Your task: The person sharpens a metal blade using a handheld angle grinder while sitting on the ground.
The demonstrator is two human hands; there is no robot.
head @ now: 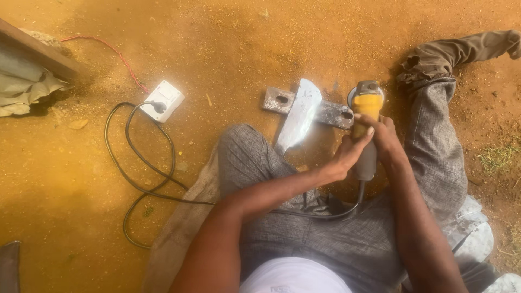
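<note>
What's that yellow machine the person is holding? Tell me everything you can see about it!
The grinder is a hand power tool with a yellow body and a grey rear handle. It points away from the person, its head low over the ground just right of a metal bar. Part of a round guard shows at its front. Both hands wrap it: the left hand from the left, the right hand from the right. A black cord runs from its back end across the lap to a white socket box.

Yellow angle grinder (366,116), centre right of frame, clasped by left hand (347,154) and right hand (386,138); metal blade (297,116) just left; white socket box (163,100) upper left.
</note>
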